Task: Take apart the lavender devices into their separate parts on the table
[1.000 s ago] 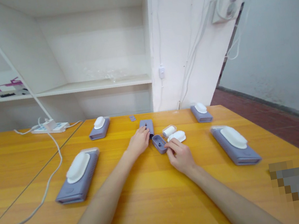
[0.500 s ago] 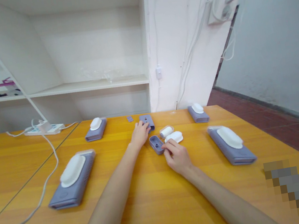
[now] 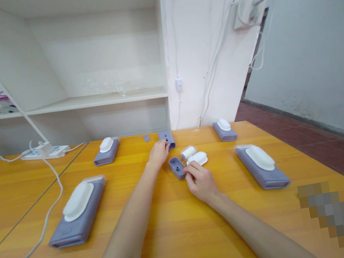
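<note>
My left hand [image 3: 159, 152] reaches to the back of the table, its fingers drawn together over the near part of a grey-purple case [image 3: 167, 137] with small dark holes. Whatever lies between these fingertips is too small to make out. My right hand [image 3: 201, 180] is closed, thumb and forefinger pinching the right edge of a small open grey-purple tray [image 3: 176, 168] with a dark round part inside. Just behind the right hand lies a white rounded cover [image 3: 198, 158]. Beside it is a white cylinder [image 3: 189, 152] in a clear-edged holder.
Grey-purple devices with white tops stand at the left front [image 3: 78, 213], left back [image 3: 106, 151], right front [image 3: 262, 166] and right back [image 3: 225, 130]. Small purple pieces [image 3: 146, 138] lie behind the left hand. A power strip [image 3: 45, 152] and white cable [image 3: 58, 196] are on the left.
The left hand's fingers, spread across the holed case before, are now drawn together at its near part. The right hand keeps its hold at the tray. The whole view has shifted slightly.
</note>
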Motion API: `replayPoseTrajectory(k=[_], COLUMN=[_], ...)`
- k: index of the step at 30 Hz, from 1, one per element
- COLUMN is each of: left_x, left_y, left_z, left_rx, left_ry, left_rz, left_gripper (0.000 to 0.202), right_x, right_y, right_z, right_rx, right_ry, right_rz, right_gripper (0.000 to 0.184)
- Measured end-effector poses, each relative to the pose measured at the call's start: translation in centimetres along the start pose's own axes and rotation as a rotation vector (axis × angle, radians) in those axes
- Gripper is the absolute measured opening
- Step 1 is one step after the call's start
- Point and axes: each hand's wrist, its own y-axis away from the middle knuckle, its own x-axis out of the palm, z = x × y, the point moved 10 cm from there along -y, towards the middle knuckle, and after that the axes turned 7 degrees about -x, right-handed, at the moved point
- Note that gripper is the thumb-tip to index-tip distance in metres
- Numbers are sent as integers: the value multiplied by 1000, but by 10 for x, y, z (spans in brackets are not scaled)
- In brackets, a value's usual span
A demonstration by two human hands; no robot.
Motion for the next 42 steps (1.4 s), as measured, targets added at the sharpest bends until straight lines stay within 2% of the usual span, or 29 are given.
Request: replayPoseTrajectory(k=[6, 11, 16, 19, 22, 26, 32, 38, 42], left_x=[-1, -8, -11, -1, 11, 15, 8, -4, -17], left_y=[-1, 4, 13, 18, 20, 18, 16, 13, 3], left_z=[-5, -18, -53, -77, -90, -90, -87, -88, -73], left_rx=[35, 70, 165, 237, 248, 209, 195, 185, 156], left_ry=[1, -21, -32, -38, -54, -72, -52, 25, 57], left_rz=[13, 8, 52, 150, 233, 265, 248, 172, 99], left_gripper=[19, 24, 30, 31, 30, 32, 30, 29, 30], right_x=[0, 0, 0, 0, 0, 0, 1, 1, -1], right_y=[-1, -1, -1, -2, -2, -1, -1, 0, -1], right_z=[0, 0, 1, 1, 0, 1, -1, -1, 0], right_rx=[-5, 3, -7, -7, 3, 4, 12, 1, -9], right_ry=[-8, 6, 4, 0, 6, 17, 5, -8, 0], right_rz=[0, 2, -10, -12, -5, 1, 8, -7, -16], right_gripper=[19, 19, 19, 20, 20, 19, 19, 20, 20])
